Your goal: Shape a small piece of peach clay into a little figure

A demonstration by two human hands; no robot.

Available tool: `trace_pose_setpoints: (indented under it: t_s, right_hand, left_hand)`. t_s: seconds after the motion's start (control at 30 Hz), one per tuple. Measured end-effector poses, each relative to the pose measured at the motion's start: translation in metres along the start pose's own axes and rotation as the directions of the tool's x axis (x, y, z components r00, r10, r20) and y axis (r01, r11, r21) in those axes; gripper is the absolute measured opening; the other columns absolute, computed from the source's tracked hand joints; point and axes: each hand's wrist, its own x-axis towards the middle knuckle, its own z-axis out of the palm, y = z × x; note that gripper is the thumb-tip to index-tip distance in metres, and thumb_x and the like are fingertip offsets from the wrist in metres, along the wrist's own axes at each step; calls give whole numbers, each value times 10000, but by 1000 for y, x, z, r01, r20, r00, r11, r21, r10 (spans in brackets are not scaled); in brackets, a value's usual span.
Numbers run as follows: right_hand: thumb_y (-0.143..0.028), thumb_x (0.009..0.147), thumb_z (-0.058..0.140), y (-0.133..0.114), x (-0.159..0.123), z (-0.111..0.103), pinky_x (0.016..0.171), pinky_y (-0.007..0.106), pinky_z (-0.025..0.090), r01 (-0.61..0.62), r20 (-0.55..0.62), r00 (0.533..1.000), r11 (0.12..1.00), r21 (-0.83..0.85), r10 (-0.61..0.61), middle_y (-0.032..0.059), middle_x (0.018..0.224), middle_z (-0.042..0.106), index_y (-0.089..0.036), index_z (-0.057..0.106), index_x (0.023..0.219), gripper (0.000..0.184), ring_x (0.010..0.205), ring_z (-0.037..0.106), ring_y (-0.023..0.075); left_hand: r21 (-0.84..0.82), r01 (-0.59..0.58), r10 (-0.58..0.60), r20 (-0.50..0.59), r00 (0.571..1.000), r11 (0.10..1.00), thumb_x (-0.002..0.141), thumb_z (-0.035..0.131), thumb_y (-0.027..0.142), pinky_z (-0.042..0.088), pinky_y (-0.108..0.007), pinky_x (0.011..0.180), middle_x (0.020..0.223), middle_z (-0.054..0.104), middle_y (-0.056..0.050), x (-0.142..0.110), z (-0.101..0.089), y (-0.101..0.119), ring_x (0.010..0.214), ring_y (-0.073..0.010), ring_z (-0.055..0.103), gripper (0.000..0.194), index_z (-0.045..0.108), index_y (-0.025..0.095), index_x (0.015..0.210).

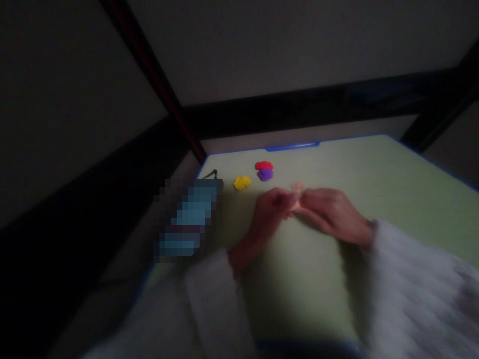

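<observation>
Close together over the table, my left hand (272, 208) and my right hand (334, 212) pinch a small peach-coloured lump of modelling clay (298, 187) between their fingers. Part of this clay shows above the fingertips and some between them; the fingers hide the rest. A yellow clay lump (242, 182) lies to the left, beyond my left hand. Farther back, a purple clay lump (266, 174) sits right in front of a flattened red clay lump (264, 165), seemingly touching it.
The pale green table (307, 299) has a blue edge and a blue handle-like strip (294, 146) at its far side. A blurred-out, bluish phone-like object (190, 217) lies at the left edge, with a dark cord or strap (210, 174) behind it. Walls stand behind.
</observation>
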Motion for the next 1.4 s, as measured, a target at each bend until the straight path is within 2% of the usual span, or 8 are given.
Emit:
trace_pose_setpoints:
  t_s: [0.43,0.7,0.8,0.87,0.97,1.1,1.2,1.4]
  right_hand:
    - [-250,922,409,0,0,-2,600,264,363,18,-42,999,1000,17,-18,35,654,540,-138,628,794,277,604,487,142]
    - [-329,897,463,2,-1,-1,599,248,372,-154,-8,988,977,145,157,40,683,584,-144,645,790,281,630,528,136]
    - [-426,847,523,2,1,1,531,236,345,-311,52,948,890,333,313,12,634,543,-145,615,702,330,562,477,113]
    - [-474,849,493,1,4,3,491,231,321,-413,158,908,766,492,389,-2,598,514,-144,590,664,391,529,441,102]
    - [-503,863,448,0,7,8,482,232,322,-495,306,862,544,678,403,-6,582,515,-142,591,688,425,519,440,99]
    - [-475,839,512,2,7,14,478,230,311,-508,359,835,335,793,418,-12,574,516,-145,590,688,371,512,436,94]
    - [-456,825,546,3,6,16,467,223,286,-520,380,819,276,808,430,-21,565,508,-143,586,680,348,498,418,83]
    - [-487,804,560,1,6,13,456,218,261,-520,364,820,308,797,441,-38,528,476,-150,553,646,372,478,391,78]
  left_hand:
    - [-17,-40,39,-40,998,999,727,622,386,371,-220,504,531,538,22,0,0,-2,493,-75,468,256,600,136,680]
    - [-77,-49,42,-92,995,996,730,619,377,370,-220,508,574,556,11,3,-2,-4,510,-78,483,244,602,135,699]
    - [-126,-28,12,-125,992,992,722,616,380,371,-225,510,585,563,8,4,-3,-4,507,-80,482,247,597,134,726]
    - [-125,-27,11,-122,992,992,715,619,384,370,-225,511,577,560,9,4,-2,-3,509,-82,482,250,593,135,719]
    - [-100,-32,24,-84,996,994,716,609,377,370,-223,511,565,555,11,3,0,-1,509,-80,476,243,577,140,675]
    - [-70,-36,31,-76,997,997,722,597,349,369,-223,502,544,548,10,1,1,2,499,-80,472,222,564,141,654]
    - [-55,-49,45,-73,996,997,720,608,344,371,-221,502,539,547,15,1,1,1,494,-77,472,216,568,140,661]
    - [-60,-46,41,-73,996,997,723,618,373,381,-220,515,564,559,11,2,0,-2,510,-77,490,246,574,134,687]
